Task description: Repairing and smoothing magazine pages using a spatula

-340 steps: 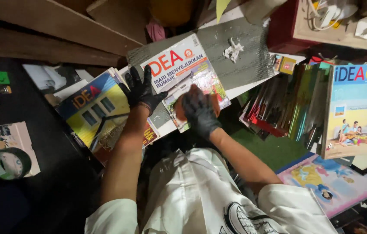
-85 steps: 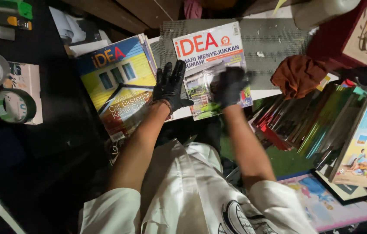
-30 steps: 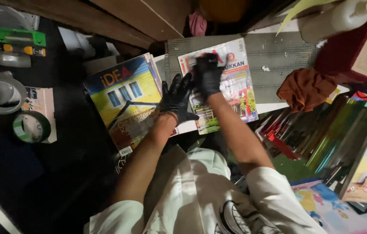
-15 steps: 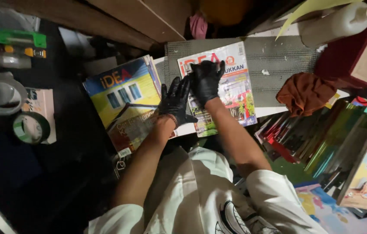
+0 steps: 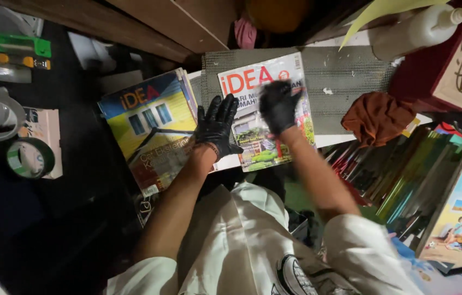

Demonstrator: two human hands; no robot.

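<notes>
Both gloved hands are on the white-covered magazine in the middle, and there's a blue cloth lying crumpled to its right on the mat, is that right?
Not quite: the crumpled cloth is rust-orange, not blue, as the head view shows. The rest holds: the left hand and the right hand, both in black gloves, rest on the white-covered magazine in the middle, with the cloth to its right on the grey mat.

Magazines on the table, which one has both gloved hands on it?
The white-covered magazine on the grey mat, red title on top. Both the left hand and right hand rest on it; the yellow-house magazine lies beside it, untouched.
</notes>
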